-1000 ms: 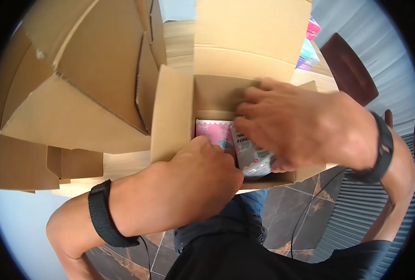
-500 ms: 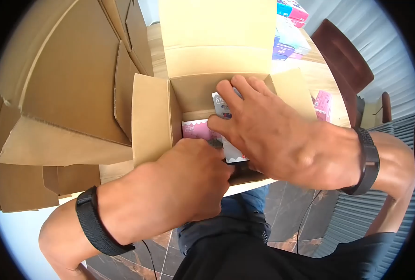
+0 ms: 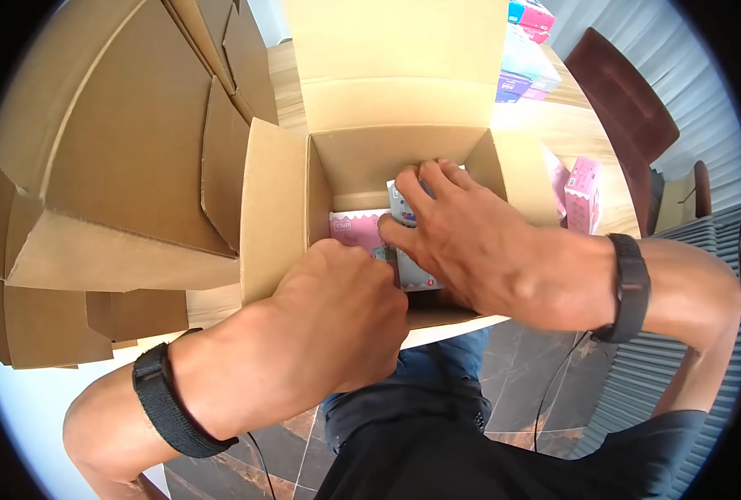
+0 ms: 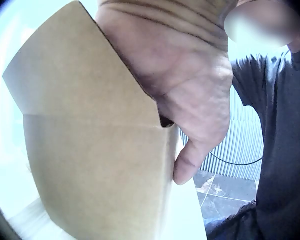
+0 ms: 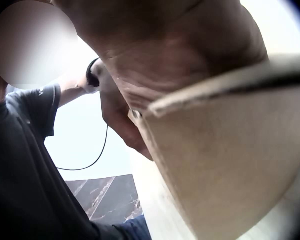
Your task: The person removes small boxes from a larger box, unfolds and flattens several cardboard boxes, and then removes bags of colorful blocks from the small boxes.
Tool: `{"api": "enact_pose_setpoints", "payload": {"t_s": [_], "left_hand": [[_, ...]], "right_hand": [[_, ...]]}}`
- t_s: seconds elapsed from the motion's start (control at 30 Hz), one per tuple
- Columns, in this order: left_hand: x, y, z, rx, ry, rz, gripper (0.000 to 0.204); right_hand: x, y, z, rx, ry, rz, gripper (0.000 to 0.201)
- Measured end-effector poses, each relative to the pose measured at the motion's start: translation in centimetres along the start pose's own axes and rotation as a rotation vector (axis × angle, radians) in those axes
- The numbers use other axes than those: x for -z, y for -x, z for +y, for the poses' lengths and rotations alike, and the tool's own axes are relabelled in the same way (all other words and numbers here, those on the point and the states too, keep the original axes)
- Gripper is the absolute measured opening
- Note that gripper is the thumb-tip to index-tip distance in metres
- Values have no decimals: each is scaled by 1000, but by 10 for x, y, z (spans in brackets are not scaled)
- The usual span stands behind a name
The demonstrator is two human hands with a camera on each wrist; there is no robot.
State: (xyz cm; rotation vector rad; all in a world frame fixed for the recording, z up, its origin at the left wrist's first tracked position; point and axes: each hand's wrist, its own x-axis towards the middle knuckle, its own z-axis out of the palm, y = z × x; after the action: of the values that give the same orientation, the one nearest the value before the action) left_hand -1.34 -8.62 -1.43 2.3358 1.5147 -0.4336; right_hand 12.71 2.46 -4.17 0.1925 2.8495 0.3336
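"YNP" logo (image 3: 342, 226) on pink pack (image 3: 365, 231) in box (image 3: 277, 212).

Carton (image 3: 362, 157) of smooth, matt cardboard

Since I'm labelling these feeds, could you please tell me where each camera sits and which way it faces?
Head: worn on the head, looking forward and down at the left hand and right hand at the open cardboard box; forearms and the dark shirt show too.
Left wrist: on that wrist, looking past the left hand at the cardboard box's outside; that hand and the shirt show.
Right wrist: on that wrist, facing the cardboard box's outside; right hand, left hand and shirt show.
Both wrist views share the cardboard box and shirt.
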Motion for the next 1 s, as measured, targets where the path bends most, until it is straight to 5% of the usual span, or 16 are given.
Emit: {"api": "enact_pose_setpoints", "payload": {"t_s": [0.37,0.43,0.6,0.63,0.7,0.77,0.9,0.97,1.0], "left_hand": [[2,-2,0,-4,-24,-47,37],[9,-5,1,26,-6,-175,37],[9,-5,0,47,23,-140,35],[11,-6,1,73,46,-200,39],[14,3,-1,83,100,-164,44],[25,7,0,89,148,-119,49],[78,-3,9,316,402,-441,44],[43,-7,-1,63,-252,-158,40],[37,-13,2,36,-462,-196,43]], "right_hand": [[-19,3,21,152,-46,-9,64],[-12,4,26,198,-94,-33,65],[59,15,35,80,-326,-149,71],[68,19,40,126,-226,61,72],[93,29,46,-31,-302,182,74],[94,47,64,51,-443,367,74],[83,74,72,-45,-334,455,75],[75,86,72,-97,-265,523,76],[71,92,72,-125,-232,561,76]]}}
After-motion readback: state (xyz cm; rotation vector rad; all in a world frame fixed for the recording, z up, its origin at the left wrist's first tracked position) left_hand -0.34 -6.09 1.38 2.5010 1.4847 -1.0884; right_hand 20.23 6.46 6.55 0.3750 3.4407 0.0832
